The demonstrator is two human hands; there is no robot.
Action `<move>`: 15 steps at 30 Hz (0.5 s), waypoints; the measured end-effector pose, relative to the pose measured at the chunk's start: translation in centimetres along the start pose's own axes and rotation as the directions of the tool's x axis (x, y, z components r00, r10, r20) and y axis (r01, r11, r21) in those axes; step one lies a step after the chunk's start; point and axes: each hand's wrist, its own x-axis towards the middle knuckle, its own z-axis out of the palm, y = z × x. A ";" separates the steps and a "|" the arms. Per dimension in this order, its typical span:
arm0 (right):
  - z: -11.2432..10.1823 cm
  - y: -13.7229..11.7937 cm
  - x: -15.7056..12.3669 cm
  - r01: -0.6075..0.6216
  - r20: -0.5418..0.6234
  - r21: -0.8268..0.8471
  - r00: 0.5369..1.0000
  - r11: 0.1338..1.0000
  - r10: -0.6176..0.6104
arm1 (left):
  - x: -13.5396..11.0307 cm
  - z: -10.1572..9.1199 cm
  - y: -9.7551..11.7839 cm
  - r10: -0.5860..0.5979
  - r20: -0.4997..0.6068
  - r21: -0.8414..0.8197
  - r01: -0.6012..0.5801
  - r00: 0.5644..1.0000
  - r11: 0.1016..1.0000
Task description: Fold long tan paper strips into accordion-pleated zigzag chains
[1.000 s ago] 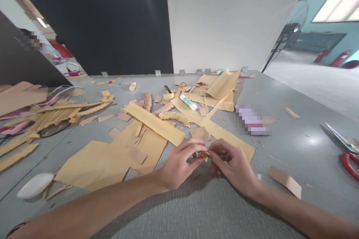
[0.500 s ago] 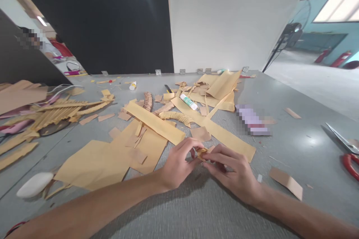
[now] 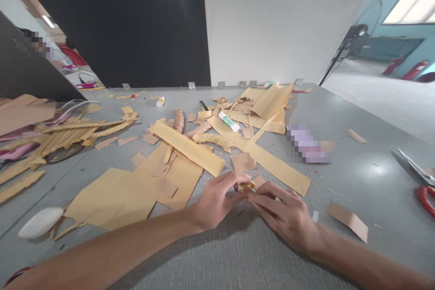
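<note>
Between my fingertips is a small folded piece of yellow-brown paper (image 3: 249, 186), mostly covered by the fingers. My left hand (image 3: 217, 199) pinches it from the left, thumb below and index finger above. From the right, the fingers of my right hand (image 3: 287, 210) press together on its near edge. A square brown paper piece (image 3: 243, 161) lies just beyond the hands. Past it are a pleated yellow paper strip (image 3: 214, 141), a long flat paper strip (image 3: 188, 147) and a glue stick (image 3: 229, 122).
Paper sheets (image 3: 108, 201) and offcuts cover the grey table (image 3: 210, 263). At left are a white rounded object (image 3: 41, 223) and a pleated paper construction (image 3: 74, 138). Red-handled scissors (image 3: 426, 199) lie far right, and a utility knife (image 3: 204, 105) lies behind. Upright black and white panels (image 3: 272, 22) bound the back.
The folded paper has tilted slightly between my fingers. My right fingers have drawn closer together and shifted a little; the left hand stays nearly in place.
</note>
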 end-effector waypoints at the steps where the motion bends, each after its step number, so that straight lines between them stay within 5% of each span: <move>1: 0.0 0.0 -0.1 0.003 -0.005 -0.015 1.000 1.000 -0.003 | 0.0 0.0 0.1 0.011 -0.001 0.003 -0.011 1.000 1.000; 15: 0.2 -0.3 0.0 -0.069 -0.126 -0.001 0.990 0.998 0.069 | 0.0 0.1 0.2 0.087 -0.037 -0.021 -0.087 0.996 0.996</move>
